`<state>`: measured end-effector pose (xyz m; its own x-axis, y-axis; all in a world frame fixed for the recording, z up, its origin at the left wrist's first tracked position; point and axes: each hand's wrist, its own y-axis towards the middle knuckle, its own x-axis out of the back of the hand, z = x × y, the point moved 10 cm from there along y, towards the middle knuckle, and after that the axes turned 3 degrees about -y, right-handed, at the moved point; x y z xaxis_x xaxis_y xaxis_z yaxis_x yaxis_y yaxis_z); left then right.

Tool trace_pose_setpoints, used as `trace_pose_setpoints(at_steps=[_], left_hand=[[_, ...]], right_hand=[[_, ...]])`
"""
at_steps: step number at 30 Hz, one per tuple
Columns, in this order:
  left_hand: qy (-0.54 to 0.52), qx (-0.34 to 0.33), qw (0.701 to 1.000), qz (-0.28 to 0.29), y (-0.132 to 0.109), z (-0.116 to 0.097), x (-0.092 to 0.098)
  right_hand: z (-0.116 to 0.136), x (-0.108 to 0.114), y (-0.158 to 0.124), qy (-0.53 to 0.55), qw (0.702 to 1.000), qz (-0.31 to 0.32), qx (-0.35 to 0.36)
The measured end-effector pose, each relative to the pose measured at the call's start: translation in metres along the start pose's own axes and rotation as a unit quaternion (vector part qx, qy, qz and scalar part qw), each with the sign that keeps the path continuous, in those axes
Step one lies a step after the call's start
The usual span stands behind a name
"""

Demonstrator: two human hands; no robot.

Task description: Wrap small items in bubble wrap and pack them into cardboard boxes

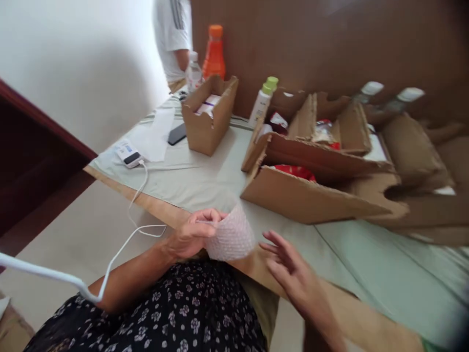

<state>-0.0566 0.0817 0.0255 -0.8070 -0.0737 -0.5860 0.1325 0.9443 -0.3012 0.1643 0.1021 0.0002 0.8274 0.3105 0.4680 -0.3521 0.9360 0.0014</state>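
Observation:
My left hand [194, 234] grips the upper edge of a piece of bubble wrap [230, 235], held just above the table's near edge in front of my lap. My right hand [293, 274] hovers to the right of the wrap, fingers spread and holding nothing, slightly blurred. A large open cardboard box [311, 195] lies on the table just beyond both hands, with red packets [296, 171] visible inside.
A table with a pale green cloth [366, 259] carries a small open box [207, 117], a black phone [177, 133], a white device [128, 155] with a cable, a white bottle [262, 103], an orange bottle [214, 51]. A person in a white shirt [172, 34] stands at the far end.

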Motion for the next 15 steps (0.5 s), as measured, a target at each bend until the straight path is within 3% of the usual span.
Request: trace_pose_setpoints(at_steps=[4, 7, 11, 15], left_hand=[[-0.068, 0.087, 0.988, 0.107, -0.011, 0.026, -0.048], [-0.061, 0.106, 0.986, 0.111, -0.006, 0.044, -0.055], [0.114, 0.085, 0.99, 0.017, 0.004, 0.063, -0.018], [0.204, 0.097, 0.973, -0.051, 0.003, 0.081, 0.018]], right_hand=[[-0.03, -0.022, -0.028, 0.193, 0.976, -0.043, -0.087], [-0.038, -0.01, -0.031, 0.265, 0.95, -0.125, -0.106], [-0.035, 0.042, -0.016, 0.206, 0.94, -0.253, -0.096], [-0.031, 0.056, 0.017, 0.07, 0.976, -0.2, -0.052]])
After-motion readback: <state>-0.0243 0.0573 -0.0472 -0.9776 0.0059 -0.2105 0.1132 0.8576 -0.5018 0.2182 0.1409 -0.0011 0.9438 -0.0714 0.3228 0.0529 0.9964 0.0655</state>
